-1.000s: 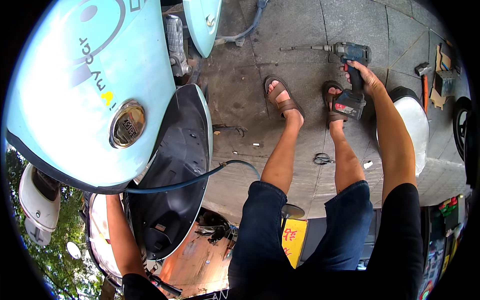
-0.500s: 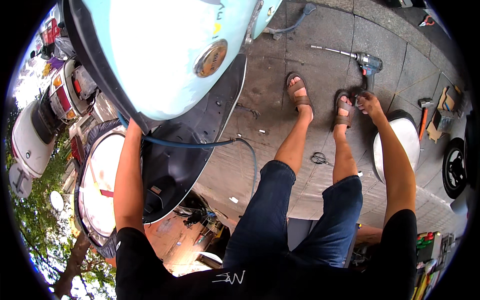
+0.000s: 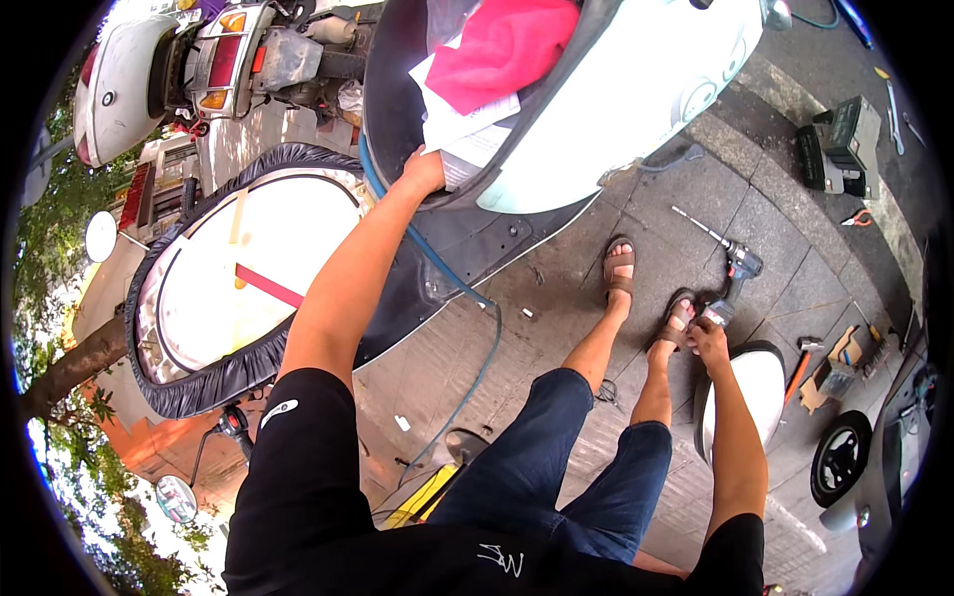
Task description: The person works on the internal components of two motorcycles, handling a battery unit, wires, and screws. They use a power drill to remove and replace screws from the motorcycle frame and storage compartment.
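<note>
At the upper middle, my left hand (image 3: 425,171) is closed around the black rim (image 3: 467,202) of an open compartment on a light blue scooter body (image 3: 596,109). Inside lie a red cloth (image 3: 507,50) and white printed papers (image 3: 467,134). A blue hose (image 3: 437,260) runs past my left wrist. Down by my sandals, my right hand (image 3: 708,338) has its fingers bent around the battery end of a cordless drill (image 3: 740,263). The drill's long bit points toward the scooter; its grip and body show beyond my hand.
A white oval scooter seat (image 3: 745,397) lies beside my right forearm. Farther right are a hammer (image 3: 798,372), a wheel (image 3: 841,459), pliers (image 3: 857,218) and a dark tool case (image 3: 845,149). A covered round white object (image 3: 263,268) and a parked scooter (image 3: 229,60) stand left.
The view has swung left and tilted, bringing the compartment's cloth and papers into sight. My left hand, formerly hidden behind the scooter body's edge, now shows on the rim. My right hand stays by the drill.
</note>
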The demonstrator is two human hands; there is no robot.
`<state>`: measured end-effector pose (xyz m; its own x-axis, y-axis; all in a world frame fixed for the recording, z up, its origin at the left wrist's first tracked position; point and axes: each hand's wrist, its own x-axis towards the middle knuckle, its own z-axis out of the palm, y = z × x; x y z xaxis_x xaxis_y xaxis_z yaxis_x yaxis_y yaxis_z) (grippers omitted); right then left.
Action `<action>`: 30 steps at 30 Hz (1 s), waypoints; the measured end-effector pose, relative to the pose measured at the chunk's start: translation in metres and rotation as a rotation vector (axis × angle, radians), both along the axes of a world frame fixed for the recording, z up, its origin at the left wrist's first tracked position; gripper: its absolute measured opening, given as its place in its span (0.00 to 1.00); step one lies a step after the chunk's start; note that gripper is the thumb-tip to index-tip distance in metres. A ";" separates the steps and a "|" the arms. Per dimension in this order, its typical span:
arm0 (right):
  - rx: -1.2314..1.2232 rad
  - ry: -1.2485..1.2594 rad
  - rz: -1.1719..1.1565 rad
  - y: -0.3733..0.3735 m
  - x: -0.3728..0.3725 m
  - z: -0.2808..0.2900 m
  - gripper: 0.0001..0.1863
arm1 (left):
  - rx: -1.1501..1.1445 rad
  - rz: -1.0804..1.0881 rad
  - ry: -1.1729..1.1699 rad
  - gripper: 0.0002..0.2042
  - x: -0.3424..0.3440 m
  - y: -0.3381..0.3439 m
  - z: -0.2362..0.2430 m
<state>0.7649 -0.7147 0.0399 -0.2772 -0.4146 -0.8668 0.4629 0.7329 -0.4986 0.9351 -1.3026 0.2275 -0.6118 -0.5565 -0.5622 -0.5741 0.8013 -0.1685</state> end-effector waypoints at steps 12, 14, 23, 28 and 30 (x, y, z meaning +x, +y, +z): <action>0.091 0.085 -0.105 0.045 -0.039 0.179 0.14 | 0.316 0.610 0.899 0.09 0.015 0.140 0.142; 0.070 0.071 -0.131 0.056 -0.034 0.202 0.15 | 0.627 0.735 0.903 0.13 0.058 0.179 0.149; 0.044 0.079 -0.343 0.110 -0.032 0.312 0.14 | 0.858 1.546 0.360 0.15 0.245 0.341 0.138; 0.092 0.184 -0.352 0.127 -0.048 0.328 0.13 | 1.001 1.687 0.569 0.17 0.315 0.300 0.099; 0.169 0.222 -0.463 0.151 -0.055 0.336 0.13 | 1.057 1.602 0.600 0.15 0.253 0.276 0.092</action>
